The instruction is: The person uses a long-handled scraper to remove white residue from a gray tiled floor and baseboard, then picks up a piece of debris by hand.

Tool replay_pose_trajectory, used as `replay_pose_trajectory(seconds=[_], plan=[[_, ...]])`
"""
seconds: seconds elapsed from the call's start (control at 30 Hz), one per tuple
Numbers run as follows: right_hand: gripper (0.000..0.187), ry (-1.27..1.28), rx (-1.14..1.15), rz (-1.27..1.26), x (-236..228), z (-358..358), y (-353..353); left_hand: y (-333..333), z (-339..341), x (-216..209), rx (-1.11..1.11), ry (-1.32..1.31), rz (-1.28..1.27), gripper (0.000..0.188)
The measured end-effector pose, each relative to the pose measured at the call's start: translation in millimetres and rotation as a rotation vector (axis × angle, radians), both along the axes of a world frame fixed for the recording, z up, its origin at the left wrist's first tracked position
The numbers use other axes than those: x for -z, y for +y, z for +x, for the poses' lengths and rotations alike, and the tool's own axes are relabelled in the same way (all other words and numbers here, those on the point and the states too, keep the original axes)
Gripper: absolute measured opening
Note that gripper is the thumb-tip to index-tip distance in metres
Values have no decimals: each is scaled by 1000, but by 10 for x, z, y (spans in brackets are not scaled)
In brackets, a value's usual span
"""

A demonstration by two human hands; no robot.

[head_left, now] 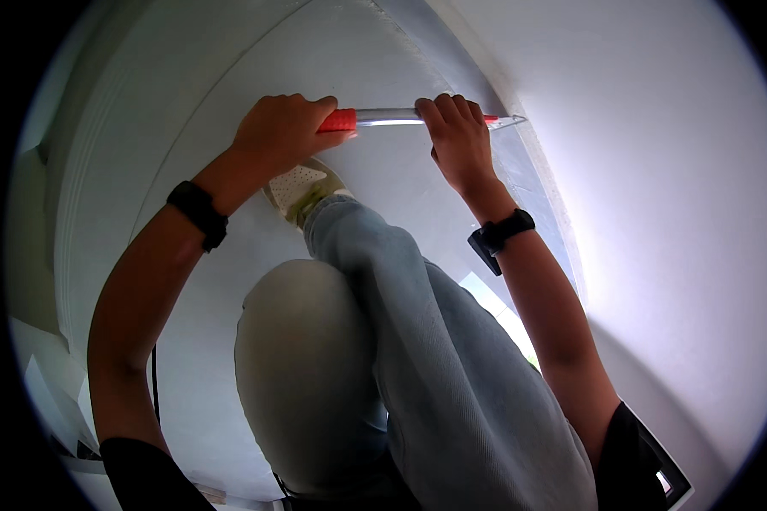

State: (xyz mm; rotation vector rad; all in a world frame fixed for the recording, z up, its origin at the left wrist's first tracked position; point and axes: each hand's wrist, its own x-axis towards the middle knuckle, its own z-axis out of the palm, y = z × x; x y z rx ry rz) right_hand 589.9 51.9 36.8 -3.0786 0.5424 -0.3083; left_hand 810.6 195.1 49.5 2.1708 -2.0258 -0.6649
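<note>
A long hand tool with a silver shaft (389, 116), a red handle and a pointed metal tip lies level across the upper middle. My left hand (285, 128) is closed around the red handle at its left end. Closer to the tip, my right hand (458, 136) wraps the shaft, and a bit of red shows just past its fingers. The tip reaches the rough seam (530, 140) along the foot of the white wall. Whether it presses into the seam or only touches it, I cannot tell. Both wrists carry black bands.
My bent knees in light jeans (307, 341) fill the lower middle, and a light perforated shoe (302, 187) stands below my left hand. The white wall (656, 170) rises close on the right. Grey floor (196, 281) with a thin curved line spreads to the left.
</note>
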Motion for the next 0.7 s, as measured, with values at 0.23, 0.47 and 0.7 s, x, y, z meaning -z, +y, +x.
replay_pose_trajectory(seconds=[0.23, 0.47, 0.7], plan=[[26, 11, -48, -32, -466, 199, 595, 708, 121, -201, -172, 148, 66, 49], [25, -41, -54, -18, -490, 76, 532, 655, 176, -188, -30, 67, -123, 47], [21, -246, 55, 80, 1159, 524, 328, 197, 638, 648, 28, -209, 53, 44]])
